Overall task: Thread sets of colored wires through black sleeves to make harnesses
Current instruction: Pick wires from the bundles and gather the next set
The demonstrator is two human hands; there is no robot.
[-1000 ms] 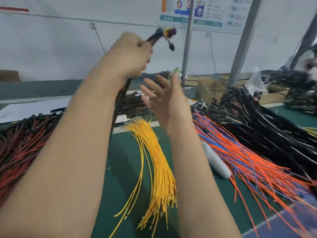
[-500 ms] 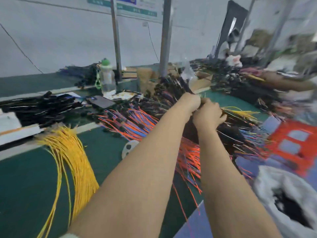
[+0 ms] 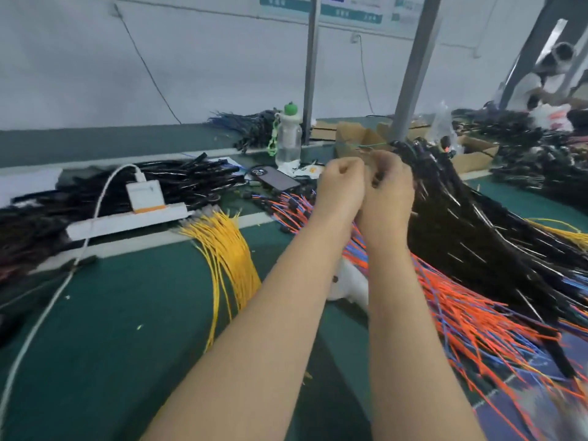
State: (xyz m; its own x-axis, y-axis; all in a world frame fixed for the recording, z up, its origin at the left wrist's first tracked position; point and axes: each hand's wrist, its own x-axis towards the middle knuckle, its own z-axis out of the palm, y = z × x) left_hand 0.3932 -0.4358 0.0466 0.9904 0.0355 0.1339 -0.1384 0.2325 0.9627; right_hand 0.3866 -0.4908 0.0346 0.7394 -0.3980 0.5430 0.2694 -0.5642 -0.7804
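the only writing is on a poster [image 3: 343, 9] on the wall past the table's far edge, teal-banded and too blurred to read; the white charger [image 3: 144, 195] with its orange stripe shows no legible mark either

along the left edge of the green table [image 3: 127, 345] lies a heap of black sleeved wires [image 3: 178, 179], with a white power strip [image 3: 127, 222] just in front of it, the charger plugged on top and a white cable [image 3: 57, 294] trailing toward the near left corner

just right of the strip, a bundle of yellow wires [image 3: 226, 249] fans toward the near edge

near the far edge stands a clear water bottle [image 3: 288, 138] with a green cap, and a dark phone [image 3: 275, 178] lies back up beside it

mid-table the left hand [image 3: 342, 186] and right hand [image 3: 389, 195] are raised close together, both with fingers curled in (whether they pinch anything i cannot tell, the backs of the hands hide it)

the forearms cover part of the orange and blue wires [image 3: 471, 316] and a white object [image 3: 350, 284] i cannot identify

right of the hands a big pile of black harnesses [image 3: 477, 237] slopes toward the right edge, lying over the orange and blue wires; cardboard boxes [image 3: 359, 135] sit behind it at the far edge, and a blurred person [image 3: 541, 87] is beyond the far right corner
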